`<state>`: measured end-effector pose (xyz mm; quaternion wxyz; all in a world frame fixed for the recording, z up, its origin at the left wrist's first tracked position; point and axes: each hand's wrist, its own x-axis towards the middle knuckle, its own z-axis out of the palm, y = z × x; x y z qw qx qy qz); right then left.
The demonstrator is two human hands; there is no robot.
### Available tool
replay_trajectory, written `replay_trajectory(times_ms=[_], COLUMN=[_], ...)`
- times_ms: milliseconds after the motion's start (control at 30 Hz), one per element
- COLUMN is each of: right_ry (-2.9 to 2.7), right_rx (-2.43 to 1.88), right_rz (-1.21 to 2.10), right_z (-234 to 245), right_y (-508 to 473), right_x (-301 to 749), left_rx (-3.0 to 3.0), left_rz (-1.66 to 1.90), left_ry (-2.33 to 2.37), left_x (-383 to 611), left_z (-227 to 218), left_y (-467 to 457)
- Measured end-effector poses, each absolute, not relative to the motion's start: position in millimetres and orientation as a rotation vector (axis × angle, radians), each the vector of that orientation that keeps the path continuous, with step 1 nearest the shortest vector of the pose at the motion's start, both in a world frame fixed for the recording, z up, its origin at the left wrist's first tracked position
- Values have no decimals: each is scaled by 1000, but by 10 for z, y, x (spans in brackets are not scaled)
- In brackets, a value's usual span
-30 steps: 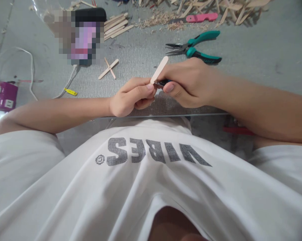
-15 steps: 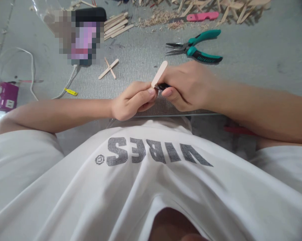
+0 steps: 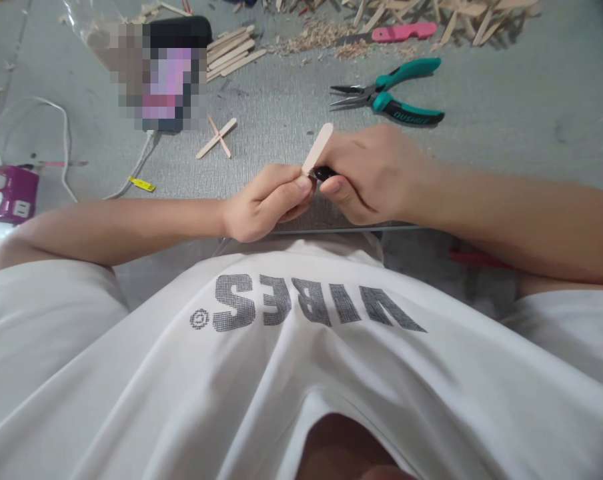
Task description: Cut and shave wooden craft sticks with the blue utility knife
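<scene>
- At the far left, a purple box [image 3: 12,193] sits near a looped white cable [image 3: 65,143], both well apart from the hands.
- Two crossed sticks [image 3: 216,139] lie on the table [image 3: 276,133] beyond the left wrist.
- The left hand [image 3: 267,203] pinches the lower end of a wooden stick between thumb and curled fingers; a firm grip close to the worked spot should stop the wood flexing.
- The wooden stick [image 3: 318,148] slants up between the hands, above the table's near edge, its rounded end free.
- A dark-handled tool [image 3: 325,173] points at the stick's lower end, just beside the left thumb; its tip is too small to tell whether it touches. Short, light strokes, angled off that thumb, would be safest.
- The right hand [image 3: 371,175] is closed around the tool, thumb extended along it; moving from the wrist should give finer control.
- Green-handled pliers [image 3: 389,93] lie spread just beyond the right hand.
</scene>
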<state>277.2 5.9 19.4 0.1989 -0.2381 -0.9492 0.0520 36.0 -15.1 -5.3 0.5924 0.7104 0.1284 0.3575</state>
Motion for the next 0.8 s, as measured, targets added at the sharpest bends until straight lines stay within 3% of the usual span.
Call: replay_trajectory(times_ms=[467,800], right_ry=[-2338,-2578], right_rx=[-900,-803], right_rz=[-398,-289], right_z=[82,179], right_y=[75,55], right_x=[2711,2726], left_rx=[1245,1289], left_rz=[798,794], left_ry=[349,393], left_x=[421,384], left_z=[52,23], left_y=[-244,-236])
